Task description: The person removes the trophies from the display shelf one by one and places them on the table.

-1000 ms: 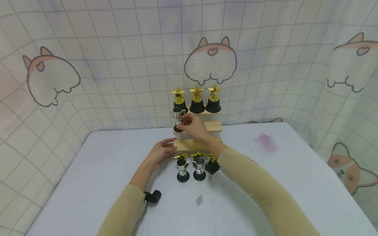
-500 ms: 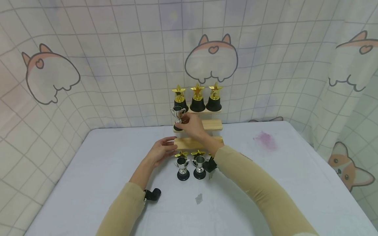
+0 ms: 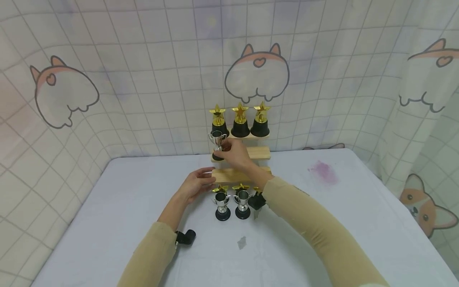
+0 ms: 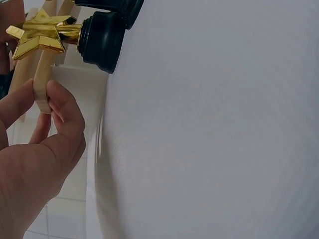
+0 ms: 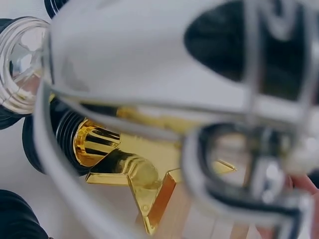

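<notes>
My right hand (image 3: 236, 154) pinches a small silver trophy cup (image 3: 216, 138) low down, by its stem and black base. The cup stands upright at the left end of the middle wooden step (image 3: 259, 152). With thumb and fingers, my left hand (image 3: 195, 183) grips the left end of the lowest wooden step (image 3: 231, 175); the left wrist view shows the board (image 4: 42, 87) pinched between them. In the right wrist view a silver cup (image 5: 139, 55) fills the foreground, blurred, and a gold star trophy (image 5: 144, 174) lies behind it.
Three gold star trophies (image 3: 240, 121) stand on the top step (image 3: 247, 136). Before the stand, two silver cups (image 3: 242, 205) are on the white table (image 3: 125, 207), with more star trophies (image 3: 220, 189) behind them. A patterned cloth (image 3: 161, 91) hangs at the back.
</notes>
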The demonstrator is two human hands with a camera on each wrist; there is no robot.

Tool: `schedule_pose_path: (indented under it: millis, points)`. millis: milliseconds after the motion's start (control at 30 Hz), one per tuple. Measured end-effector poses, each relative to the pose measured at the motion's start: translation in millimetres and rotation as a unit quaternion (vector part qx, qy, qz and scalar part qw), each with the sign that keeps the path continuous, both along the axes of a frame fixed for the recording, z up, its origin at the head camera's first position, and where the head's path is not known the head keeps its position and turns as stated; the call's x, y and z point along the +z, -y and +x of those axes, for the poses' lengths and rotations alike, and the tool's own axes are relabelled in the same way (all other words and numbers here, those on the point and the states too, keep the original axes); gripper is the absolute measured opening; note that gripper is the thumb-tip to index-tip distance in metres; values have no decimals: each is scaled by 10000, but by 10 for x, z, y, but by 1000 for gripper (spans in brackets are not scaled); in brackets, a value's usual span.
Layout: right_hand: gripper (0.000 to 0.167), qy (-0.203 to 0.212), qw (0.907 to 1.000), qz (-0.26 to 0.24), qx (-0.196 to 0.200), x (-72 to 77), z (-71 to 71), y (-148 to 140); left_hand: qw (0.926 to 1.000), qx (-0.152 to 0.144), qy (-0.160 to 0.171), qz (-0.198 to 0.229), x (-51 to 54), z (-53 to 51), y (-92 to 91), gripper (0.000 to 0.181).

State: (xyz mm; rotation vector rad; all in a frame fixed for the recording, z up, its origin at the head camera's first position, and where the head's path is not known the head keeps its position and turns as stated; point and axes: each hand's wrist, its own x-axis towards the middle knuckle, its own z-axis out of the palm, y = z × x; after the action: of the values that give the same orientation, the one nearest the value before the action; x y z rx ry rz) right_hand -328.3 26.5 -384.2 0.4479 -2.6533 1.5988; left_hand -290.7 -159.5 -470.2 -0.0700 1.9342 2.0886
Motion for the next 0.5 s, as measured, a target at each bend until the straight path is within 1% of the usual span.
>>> schedule_pose_path:
  millis: [133, 367, 500]
  points:
    - [32, 33, 10000, -28, 52, 1, 20, -13, 10000, -6, 17, -37, -19, 0, 8, 54]
    - [34, 87, 9999, -133, 69, 45, 70, -64, 10000, 26, 25, -24, -18, -5, 9, 53]
    - [32, 94, 9997, -226, 53, 37, 86, -112, 10000, 1, 14, -27, -19, -4, 0, 54]
